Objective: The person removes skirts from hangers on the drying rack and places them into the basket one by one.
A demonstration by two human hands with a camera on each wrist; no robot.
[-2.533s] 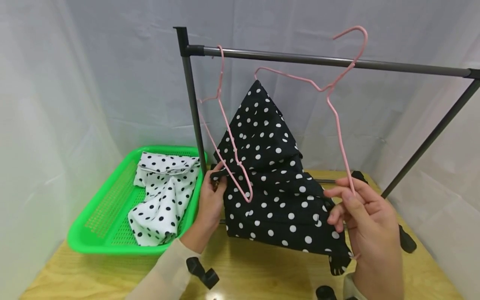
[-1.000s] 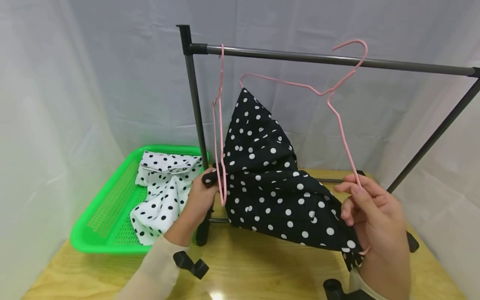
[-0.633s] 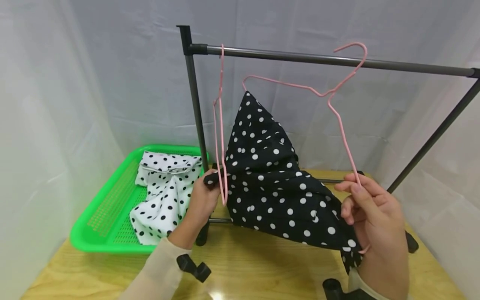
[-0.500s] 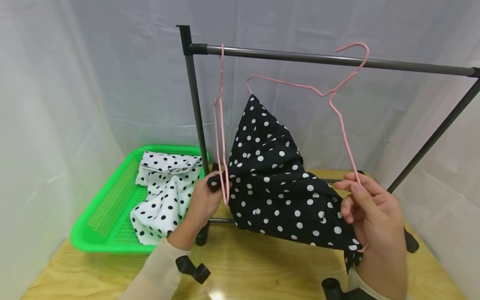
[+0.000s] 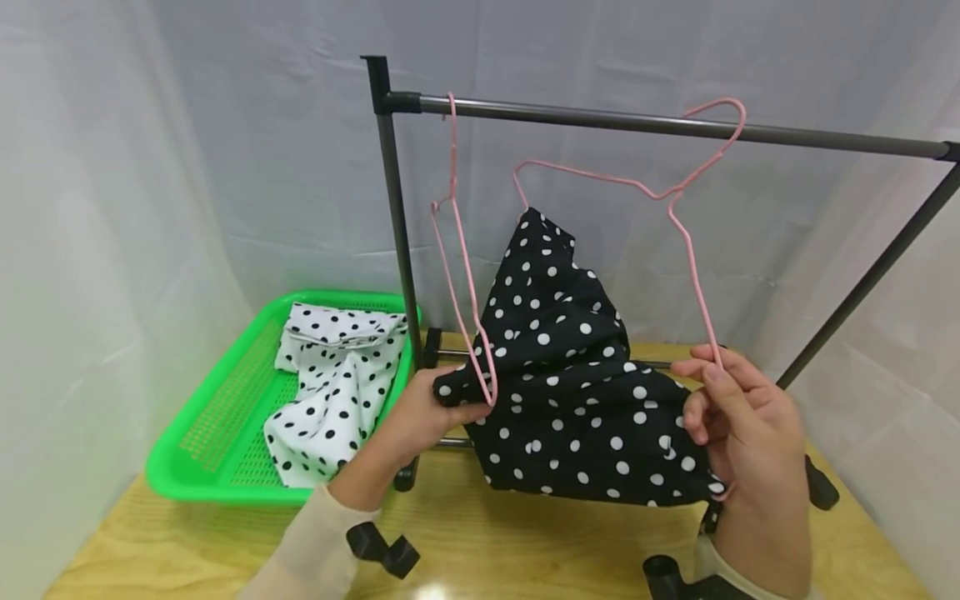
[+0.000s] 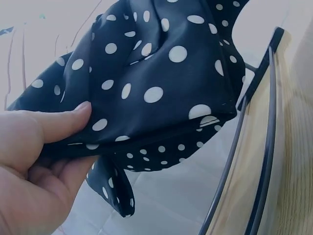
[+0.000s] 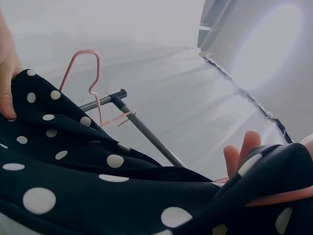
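Left hand (image 5: 420, 417) pinching black dotted cloth (image 5: 577, 375) edge, right hand (image 5: 738, 433) gripping pink hanger (image 5: 678, 229) under rail (image 5: 637, 125)

Rack (image 5: 645, 123) right end cut off; black garment (image 5: 577, 375) hides hanger (image 5: 675, 217) bottom

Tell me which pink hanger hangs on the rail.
The left hanger, hooked on the rail. The other hanger is held by the right hand.

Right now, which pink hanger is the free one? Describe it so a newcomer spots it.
Find the grey rail of the garment rack. Near its left post a pink hanger hangs by its hook, seen almost edge-on. Unlike the other hanger, in the right hand, it carries no black polka-dot garment.
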